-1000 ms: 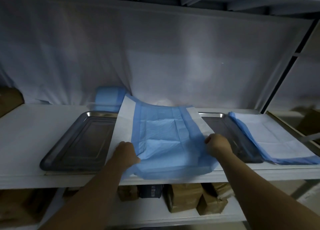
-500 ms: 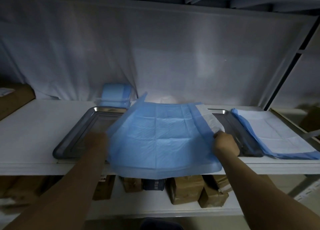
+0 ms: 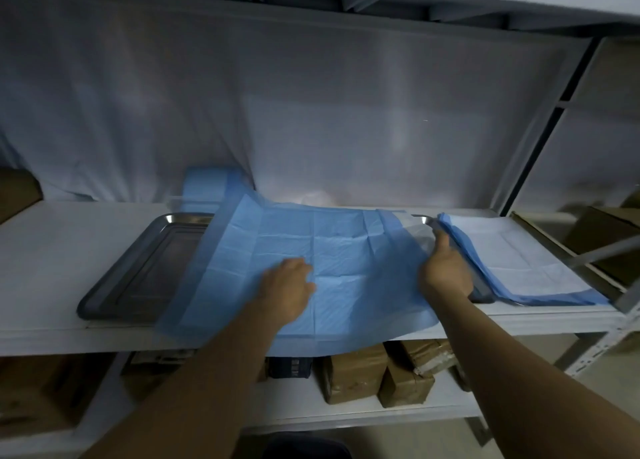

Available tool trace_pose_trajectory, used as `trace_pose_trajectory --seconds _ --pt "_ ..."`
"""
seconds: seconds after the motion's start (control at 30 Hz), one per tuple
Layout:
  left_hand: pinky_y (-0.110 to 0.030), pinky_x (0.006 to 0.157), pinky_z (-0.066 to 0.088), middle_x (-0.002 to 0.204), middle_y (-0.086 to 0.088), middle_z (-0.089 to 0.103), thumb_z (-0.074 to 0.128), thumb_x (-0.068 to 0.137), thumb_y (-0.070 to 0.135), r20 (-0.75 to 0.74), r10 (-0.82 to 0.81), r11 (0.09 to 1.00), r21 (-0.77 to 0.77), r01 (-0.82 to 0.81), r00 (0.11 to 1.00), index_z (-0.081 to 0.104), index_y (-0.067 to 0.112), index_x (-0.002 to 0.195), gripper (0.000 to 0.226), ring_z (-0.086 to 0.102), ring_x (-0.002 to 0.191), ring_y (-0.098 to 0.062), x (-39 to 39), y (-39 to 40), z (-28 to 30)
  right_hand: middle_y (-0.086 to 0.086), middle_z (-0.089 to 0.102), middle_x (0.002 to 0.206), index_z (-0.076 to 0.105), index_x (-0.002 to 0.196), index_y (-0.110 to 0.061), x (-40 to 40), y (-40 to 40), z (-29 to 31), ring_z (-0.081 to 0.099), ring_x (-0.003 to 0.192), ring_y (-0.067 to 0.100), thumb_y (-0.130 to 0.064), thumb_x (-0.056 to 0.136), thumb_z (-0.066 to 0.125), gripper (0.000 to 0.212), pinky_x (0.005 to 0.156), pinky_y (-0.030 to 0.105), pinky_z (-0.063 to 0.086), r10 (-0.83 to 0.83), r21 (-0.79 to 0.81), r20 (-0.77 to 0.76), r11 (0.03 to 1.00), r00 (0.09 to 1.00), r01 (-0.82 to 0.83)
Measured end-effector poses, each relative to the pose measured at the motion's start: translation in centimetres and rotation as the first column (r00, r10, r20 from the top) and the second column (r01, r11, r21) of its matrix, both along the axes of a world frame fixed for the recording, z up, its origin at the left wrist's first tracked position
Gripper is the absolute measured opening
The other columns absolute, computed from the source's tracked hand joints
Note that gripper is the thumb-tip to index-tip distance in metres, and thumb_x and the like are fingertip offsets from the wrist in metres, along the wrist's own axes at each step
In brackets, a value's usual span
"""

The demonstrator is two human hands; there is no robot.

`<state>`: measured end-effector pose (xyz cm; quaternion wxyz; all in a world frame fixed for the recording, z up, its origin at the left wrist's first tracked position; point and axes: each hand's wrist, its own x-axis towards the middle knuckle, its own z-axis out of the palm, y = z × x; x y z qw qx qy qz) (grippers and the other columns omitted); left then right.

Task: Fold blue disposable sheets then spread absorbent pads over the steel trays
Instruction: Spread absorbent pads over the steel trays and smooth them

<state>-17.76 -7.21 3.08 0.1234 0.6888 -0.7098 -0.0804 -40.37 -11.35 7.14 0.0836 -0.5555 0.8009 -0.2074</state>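
A blue absorbent pad (image 3: 339, 247) lies spread, blue side up, over the middle steel tray (image 3: 482, 294), of which only the right rim shows. Its front edge hangs over the shelf edge and its left part overlaps the bare left steel tray (image 3: 138, 268). My left hand (image 3: 289, 285) rests on top of the pad near its middle, fingers relaxed and a little blurred. My right hand (image 3: 445, 271) grips the pad's right edge, thumb pointing up. A third tray at the right is covered by another pad (image 3: 519, 257), white side up.
A stack of folded blue sheets (image 3: 207, 188) stands at the back of the white shelf (image 3: 41, 237) against a white cloth backdrop. Brown paper packages (image 3: 356, 372) sit on the lower shelf. Cardboard boxes (image 3: 602, 237) stand at the far right, beyond the metal upright.
The pad has opened out and come down flat over the middle tray. My left hand left the pad's left edge and now lies on its middle. My right hand kept its hold.
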Motion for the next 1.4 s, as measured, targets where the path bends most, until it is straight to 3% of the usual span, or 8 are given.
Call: trace_pose_trajectory --seconds 0.23,0.37,0.47,0.53,0.8,0.97,1.13,1.4 --pt "-0.053 0.117 -0.002 0.160 0.000 -0.010 0.032 0.094 0.054 0.111 -0.159 0.934 0.340 0.113 0.981 0.008 0.027 0.151 0.067 -0.015 0.146 -0.027 -7.0 0.2 -4.5 0.019 0.063 0.111 0.061 0.110 0.000 -0.5 -1.1 0.8 0.060 0.101 0.034 -0.018 0.096 0.043 0.029 0.083 0.037 0.047 -0.005 -0.054 0.361 0.998 0.933 0.026" --pt "-0.049 0.111 0.028 0.145 -0.011 0.039 0.030 0.100 0.034 -0.232 -0.039 0.957 0.272 0.103 0.972 0.047 0.018 0.133 0.040 0.032 0.137 -0.031 -7.2 -0.6 -3.0 0.012 0.060 0.084 0.060 0.090 -0.008 1.7 -1.9 2.1 0.053 0.071 0.022 -0.014 0.093 0.047 0.015 0.065 0.022 0.045 0.155 -0.181 0.627 0.982 0.764 -0.050" --pt "-0.037 0.100 0.042 0.123 -0.007 0.060 0.028 0.102 0.038 -0.850 0.319 0.947 0.301 -0.111 0.419 0.060 0.007 0.119 0.048 0.055 0.113 -0.022 -5.0 -1.1 -1.1 0.004 0.056 0.068 0.059 0.076 -0.009 4.8 -1.4 2.3 0.050 0.058 0.015 0.000 0.091 0.047 0.021 0.051 0.020 0.042 0.297 -0.199 0.806 0.951 0.512 -0.237" --pt "-0.037 0.097 0.042 0.124 -0.011 0.062 0.017 0.098 0.055 -0.906 0.421 0.906 0.420 -0.048 0.030 0.063 0.007 0.115 0.069 0.058 0.103 -0.025 -2.2 -1.7 -0.8 0.001 0.059 0.062 0.061 0.074 -0.015 6.7 -0.9 1.6 0.052 0.057 0.014 0.005 0.089 0.046 0.029 0.052 0.020 0.042 0.306 -0.144 0.860 0.913 0.408 -0.381" --pt "-0.040 0.090 0.043 0.101 -0.002 0.064 0.047 0.092 0.050 -0.824 0.537 0.844 0.524 0.115 -0.183 0.058 0.014 0.114 0.043 0.059 0.095 -0.019 4.0 -0.7 -0.6 0.009 0.061 0.083 0.061 0.083 -0.015 10.9 0.9 -2.2 0.056 0.070 0.018 0.000 0.089 0.050 0.019 0.066 0.028 0.048 0.243 0.107 0.864 0.768 0.441 -0.632" --pt "-0.035 0.066 0.054 0.083 -0.009 0.069 0.064 0.086 0.024 -0.873 0.475 0.871 0.484 -0.084 -0.107 0.063 0.007 0.089 0.017 0.065 0.074 -0.021 5.1 -0.8 -1.3 0.009 0.066 0.088 0.064 0.086 -0.014 11.6 1.2 -3.3 0.062 0.080 0.024 -0.042 0.095 0.048 0.033 0.068 0.029 0.048 0.199 0.109 0.826 0.861 0.527 -0.497" --pt "-0.039 0.099 0.040 0.132 -0.027 0.052 0.051 0.091 0.012 -0.574 0.659 0.717 0.283 -0.637 0.486 0.050 -0.009 0.124 0.040 0.050 0.123 -0.039 7.7 -0.9 -1.6 0.014 0.055 0.124 0.047 0.126 -0.006 9.8 0.4 -5.0 0.057 0.111 0.032 -0.042 0.082 0.064 0.059 0.090 0.041 0.050 0.028 0.170 0.279 0.982 0.960 -0.078" --pt "-0.030 0.081 0.049 0.119 -0.018 0.062 0.070 0.078 0.017 -0.439 0.583 0.807 0.411 -0.424 0.684 0.058 -0.005 0.116 0.046 0.061 0.108 -0.030 6.1 -0.5 -1.4 0.012 0.059 0.122 0.047 0.125 -0.010 8.6 -0.2 -5.2 0.058 0.112 0.031 -0.014 0.094 0.044 0.031 0.090 0.041 0.047 0.115 0.108 0.040 0.987 0.993 -0.118"
